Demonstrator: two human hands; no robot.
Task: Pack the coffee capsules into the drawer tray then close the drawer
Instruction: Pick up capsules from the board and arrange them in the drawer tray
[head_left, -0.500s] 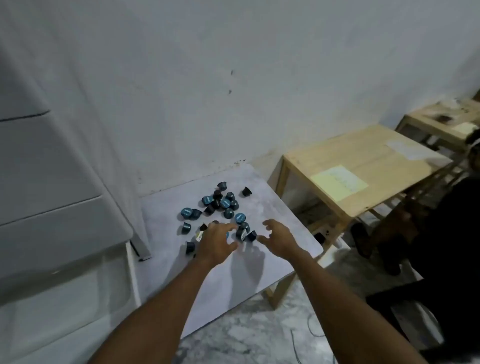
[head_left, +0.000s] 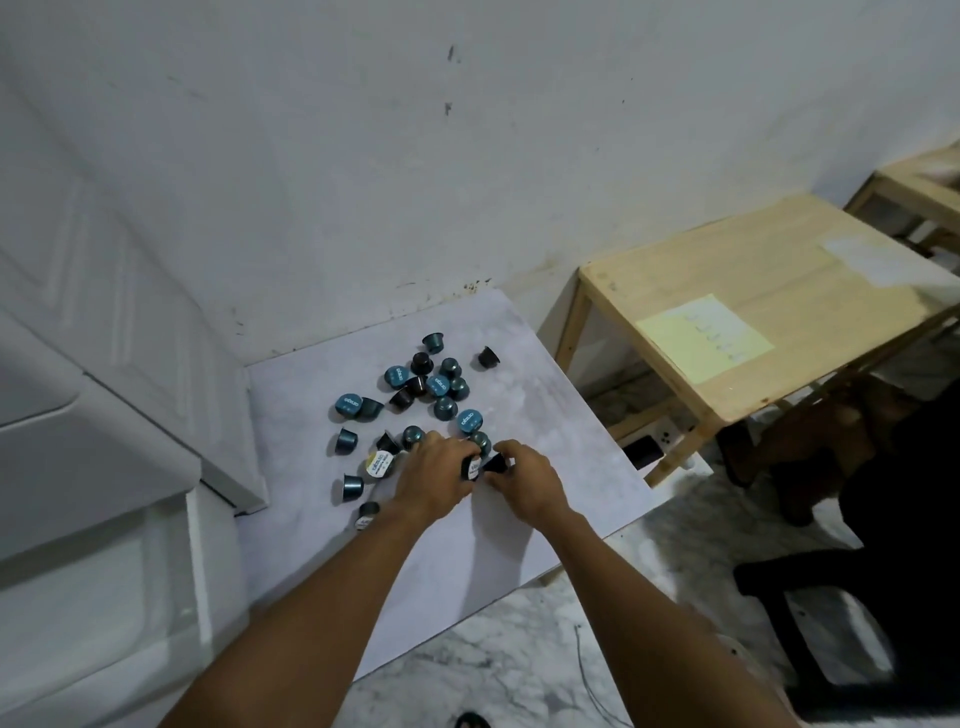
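Left hand: our left hand was curled round a dark capsule with a pale printed lid, holding it at the fingertips just above the desk.
Right hand: our right hand pinched a black capsule between thumb and fingers, right beside the left hand's fingertips.
Change in the hands: half a second before, both hands hovered over the near edge of the pile with fingers spread and nothing in them; now each had come down and closed on a capsule.
Change in spacing: the hands had drawn together, and the two held capsules almost touched.
Loose capsules: the other capsules, teal and black, lay scattered on the desk just beyond our fingertips and to the left of the left hand, much as before.
Nearest strays: one dark capsule lay against the left wrist's outer side, and a yellow-lidded one sat just left of the left knuckles.
Drawer unit: the white drawer unit stood well left of the left hand; we could not tell whether a drawer was open.
Far right: a wooden table with a yellow sheet stood beyond the right hand.
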